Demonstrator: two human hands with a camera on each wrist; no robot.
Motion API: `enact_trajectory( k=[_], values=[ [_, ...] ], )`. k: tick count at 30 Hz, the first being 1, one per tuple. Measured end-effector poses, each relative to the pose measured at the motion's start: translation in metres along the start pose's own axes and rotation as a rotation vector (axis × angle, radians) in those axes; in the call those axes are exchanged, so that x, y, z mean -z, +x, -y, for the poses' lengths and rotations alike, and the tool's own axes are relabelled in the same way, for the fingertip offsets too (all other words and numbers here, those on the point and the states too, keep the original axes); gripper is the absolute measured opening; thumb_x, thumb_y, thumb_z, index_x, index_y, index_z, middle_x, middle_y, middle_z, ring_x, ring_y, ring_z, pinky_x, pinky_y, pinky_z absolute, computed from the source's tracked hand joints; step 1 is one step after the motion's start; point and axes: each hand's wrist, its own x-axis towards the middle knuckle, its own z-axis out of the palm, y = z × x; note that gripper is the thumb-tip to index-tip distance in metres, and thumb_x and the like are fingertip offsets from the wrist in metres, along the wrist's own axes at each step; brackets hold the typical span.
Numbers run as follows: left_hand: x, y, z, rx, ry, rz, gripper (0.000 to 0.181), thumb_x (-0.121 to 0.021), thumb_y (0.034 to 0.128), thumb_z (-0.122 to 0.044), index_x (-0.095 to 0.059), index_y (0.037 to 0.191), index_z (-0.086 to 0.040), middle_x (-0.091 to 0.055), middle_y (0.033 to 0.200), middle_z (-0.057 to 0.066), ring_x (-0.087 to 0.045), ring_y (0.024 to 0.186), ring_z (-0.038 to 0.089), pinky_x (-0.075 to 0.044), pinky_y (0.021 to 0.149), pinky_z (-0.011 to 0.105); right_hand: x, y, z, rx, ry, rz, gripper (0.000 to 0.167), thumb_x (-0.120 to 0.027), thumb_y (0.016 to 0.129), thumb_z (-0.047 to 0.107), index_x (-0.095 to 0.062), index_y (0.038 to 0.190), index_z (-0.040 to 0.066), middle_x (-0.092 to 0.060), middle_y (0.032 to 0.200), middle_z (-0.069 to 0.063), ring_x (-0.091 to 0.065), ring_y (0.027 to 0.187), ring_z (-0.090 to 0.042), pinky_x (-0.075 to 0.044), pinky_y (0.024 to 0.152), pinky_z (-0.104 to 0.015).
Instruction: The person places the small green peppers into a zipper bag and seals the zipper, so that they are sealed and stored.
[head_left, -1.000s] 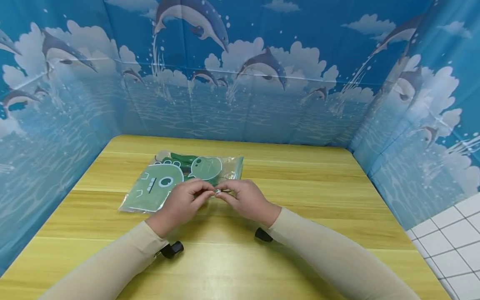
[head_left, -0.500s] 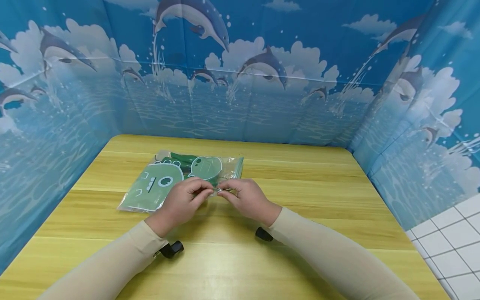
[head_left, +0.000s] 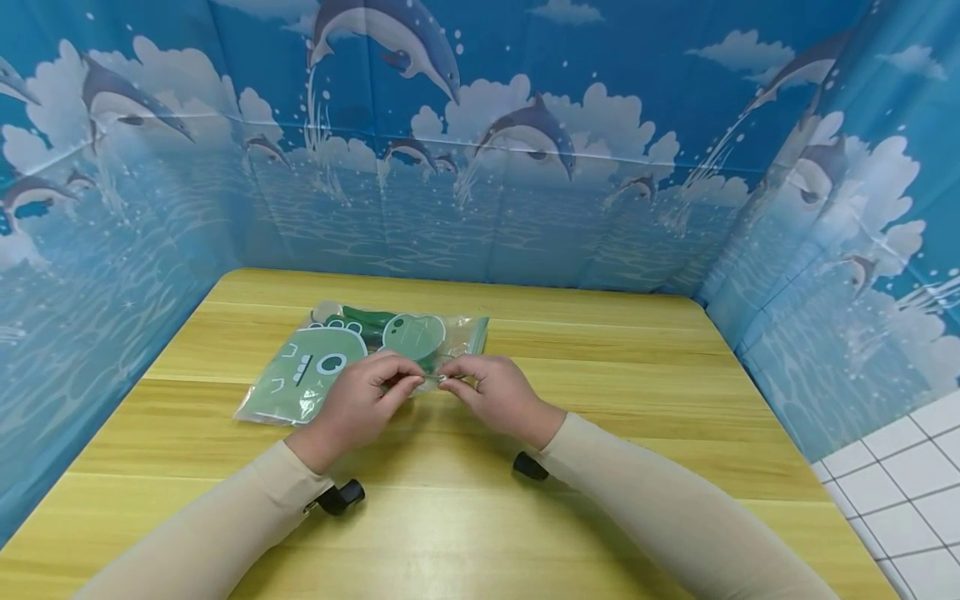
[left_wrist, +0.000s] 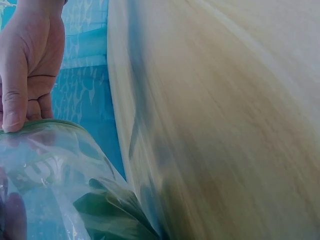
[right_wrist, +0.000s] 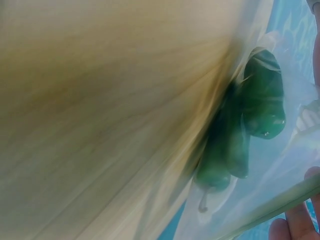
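Observation:
A clear zip bag [head_left: 300, 392] with green cartoon faces printed on it lies on the table, its near right part raised toward the hands. My left hand [head_left: 363, 400] pinches the bag's edge between thumb and fingers. Just to its right, my right hand [head_left: 501, 400] pinches the same edge, with a tiny pale piece at its fingertips. The green zip strip [right_wrist: 280, 202] crosses the right wrist view beside some fingers. Inside the bag are glossy green peppers [right_wrist: 262, 100], one with a curled stem. The left wrist view also shows the strip's rim [left_wrist: 50, 123] under a thumb.
The yellow wood-grain table [head_left: 600, 367] spreads around the bag. Blue dolphin-print curtains [head_left: 480, 208] stand along its back and sides. Black wrist devices [head_left: 342, 497] hang under both forearms. White tiles [head_left: 900, 492] show at the lower right.
The fingertips have moved slightly apart along the bag's edge, the left hand leftward and the right hand a little rightward. Both keep their pinch, and the bag has hardly shifted.

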Motion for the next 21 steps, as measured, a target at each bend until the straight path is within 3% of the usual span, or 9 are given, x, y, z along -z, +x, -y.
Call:
enact_trajectory(
  k=[21],
  values=[
    [0.011,0.002,-0.003,-0.029,-0.006,0.002,0.009,-0.069,0.1023,-0.011,-0.077,0.102,-0.013,-0.069,0.093,-0.005,-0.055,0.076,0.005,-0.050,0.068,0.027,0.005,0.000,-0.006,-0.037,0.008,0.011,0.011,-0.072,0.101,0.020,-0.078,0.109,0.016,-0.080,0.108,0.002,-0.067,0.080,-0.005,-0.053,0.070,-0.025]
  ],
)
